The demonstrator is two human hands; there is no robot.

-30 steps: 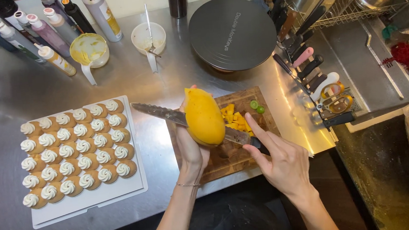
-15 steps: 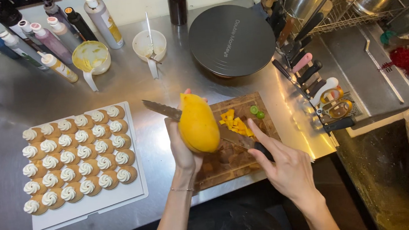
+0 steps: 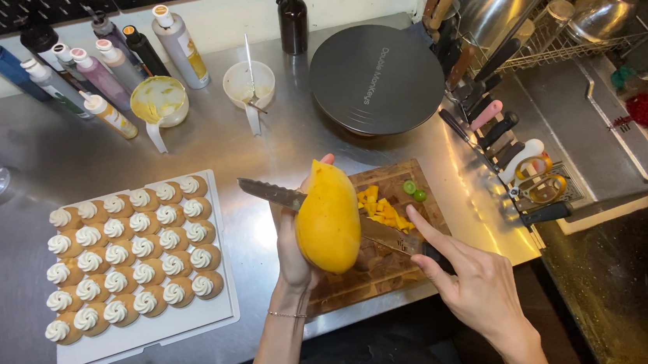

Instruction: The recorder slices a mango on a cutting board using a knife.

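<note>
A stainless steel counter (image 3: pixel 259 152) fills most of the frame, backed by a pale wall along the top edge. At the centre, the fingers of the left hand (image 3: pixel 292 247) are curled tightly round the back of a yellow mango (image 3: pixel 328 219), holding it upright above the wooden cutting board (image 3: pixel 394 266); a fingertip shows just over the fruit's top. To the lower right of the mango, the right hand (image 3: pixel 477 282) is closed on the dark handle of a serrated knife (image 3: pixel 274 196), its index finger stretched out straight along the blade's back. The blade runs up and left behind the mango, its tip sticking out to the left of the fruit. Whether the edge is touching the mango is hidden by the fruit itself.

On the board, just right of the mango, lie yellow mango cubes (image 3: pixel 381 208) and two small green pieces (image 3: pixel 414 190). To the left of centre sits a white tray (image 3: pixel 222 316) of small round pastries (image 3: pixel 129 255), each topped with a white swirl. Across the upper left stand squeeze bottles (image 3: pixel 103 68), with a yellow-smeared cup (image 3: pixel 159 100) and a small white bowl (image 3: pixel 248 83) near them. A dark round turntable (image 3: pixel 376 80) sits at upper centre; a rack of knives (image 3: pixel 504 139) and metal bowls (image 3: pixel 496 3) occupy the upper right.
</note>
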